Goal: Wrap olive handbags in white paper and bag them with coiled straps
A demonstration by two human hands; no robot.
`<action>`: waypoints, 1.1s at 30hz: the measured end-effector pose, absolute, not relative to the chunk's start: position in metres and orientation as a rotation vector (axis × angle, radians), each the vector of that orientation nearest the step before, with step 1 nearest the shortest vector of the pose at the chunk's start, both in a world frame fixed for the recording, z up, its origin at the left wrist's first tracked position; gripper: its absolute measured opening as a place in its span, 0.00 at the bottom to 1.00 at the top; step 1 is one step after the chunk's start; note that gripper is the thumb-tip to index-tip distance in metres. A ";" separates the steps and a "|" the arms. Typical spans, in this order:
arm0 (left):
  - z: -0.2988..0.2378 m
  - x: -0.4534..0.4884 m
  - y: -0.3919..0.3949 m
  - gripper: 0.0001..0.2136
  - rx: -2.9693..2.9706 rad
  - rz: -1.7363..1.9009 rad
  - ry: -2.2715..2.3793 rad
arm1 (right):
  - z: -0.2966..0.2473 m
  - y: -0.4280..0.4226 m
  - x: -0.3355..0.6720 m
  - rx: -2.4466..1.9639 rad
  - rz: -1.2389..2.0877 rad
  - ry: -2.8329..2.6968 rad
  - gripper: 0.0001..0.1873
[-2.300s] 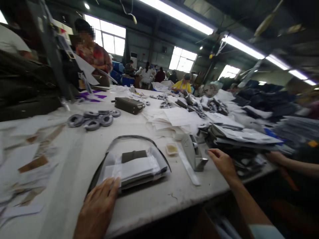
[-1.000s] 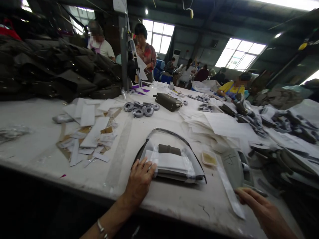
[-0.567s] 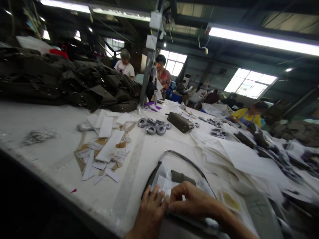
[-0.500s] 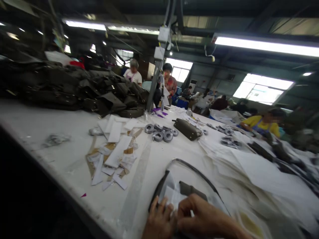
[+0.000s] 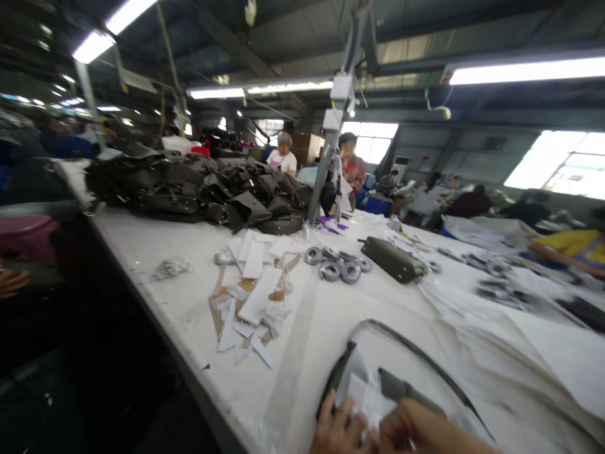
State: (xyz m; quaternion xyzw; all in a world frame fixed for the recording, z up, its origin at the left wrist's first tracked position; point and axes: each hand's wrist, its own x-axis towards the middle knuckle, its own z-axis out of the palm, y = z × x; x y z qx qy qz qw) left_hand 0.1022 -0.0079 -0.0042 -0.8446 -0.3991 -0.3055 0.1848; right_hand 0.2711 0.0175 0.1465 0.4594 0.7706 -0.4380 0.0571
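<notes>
A dark olive handbag lies on the table at the bottom of the view, its long strap (image 5: pixel 439 359) looping out over the white top. A piece of white paper (image 5: pixel 366 397) rests on the bag, beside a dark rolled flap or pocket (image 5: pixel 401 384). My left hand (image 5: pixel 340 429) presses on the paper's near edge with its fingers spread. Close beside it, my right hand (image 5: pixel 420 425) has its fingers curled together in a pinch low on the paper. Whatever is between those fingertips is hidden.
White and brown paper scraps (image 5: pixel 258 309) lie left of centre, with grey wrapped rolls (image 5: pixel 350 271) and an olive bag (image 5: pixel 392 258) beyond. Dark bags (image 5: pixel 203 192) are heaped at the back left by a post (image 5: pixel 324 170). White sheets (image 5: pixel 520 334) cover the right. Several people work behind.
The view has swung left, so everything sits further right in the picture. Both hands stay at the paper on the bag, with little visible movement.
</notes>
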 end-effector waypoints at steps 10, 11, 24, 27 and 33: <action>0.027 0.094 -0.030 0.14 -2.657 -0.962 -1.264 | 0.180 0.024 0.294 1.322 -1.464 2.183 0.10; 0.027 0.094 -0.031 0.14 -2.659 -0.963 -1.269 | 0.180 0.025 0.292 1.309 -1.451 2.185 0.10; 0.035 0.093 -0.027 0.19 -2.782 -1.143 -1.389 | 0.176 0.066 0.255 1.063 -1.121 2.225 0.07; 0.037 0.093 -0.027 0.21 -2.777 -1.203 -1.436 | 0.165 0.076 0.247 0.962 -0.981 2.279 0.07; 0.035 0.091 -0.027 0.21 -2.807 -1.243 -1.461 | 0.147 0.090 0.234 0.913 -0.609 2.295 0.10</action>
